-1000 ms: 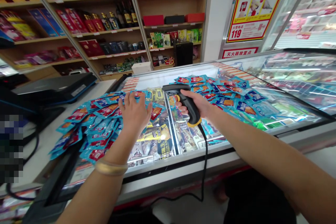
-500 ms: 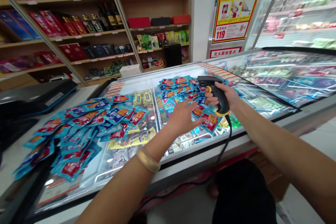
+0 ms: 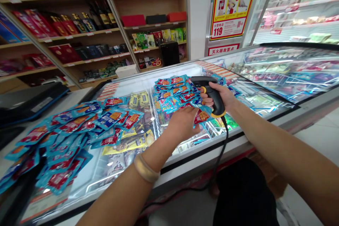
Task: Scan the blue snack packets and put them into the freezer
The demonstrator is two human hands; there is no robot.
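My right hand [image 3: 215, 95] is wrapped around the handle of a black and yellow barcode scanner [image 3: 218, 102], its head pointing left over the packets. A cable hangs from the bottom of its grip. Just left of it, my left hand [image 3: 182, 123] has its fingers curled over a blue and red snack packet [image 3: 203, 116], thumb at the near edge; the fingertips are partly hidden. Behind both hands lies a pile of similar snack packets [image 3: 172, 90] on the glass freezer top. A larger spread of these packets [image 3: 79, 120] lies to the left.
The chest freezer [image 3: 182, 159] has a glass lid with wrapped ice creams visible beneath. Black equipment [image 3: 31, 102] stands on a counter at left. A white box [image 3: 127, 71] and a black device [image 3: 170, 53] are behind the freezer. Stocked shelves [image 3: 156, 3] line the back.
My left hand has lowered and its spread fingers have curled onto the front snack packet, which has shifted slightly away from me. The view has turned a little to the right.
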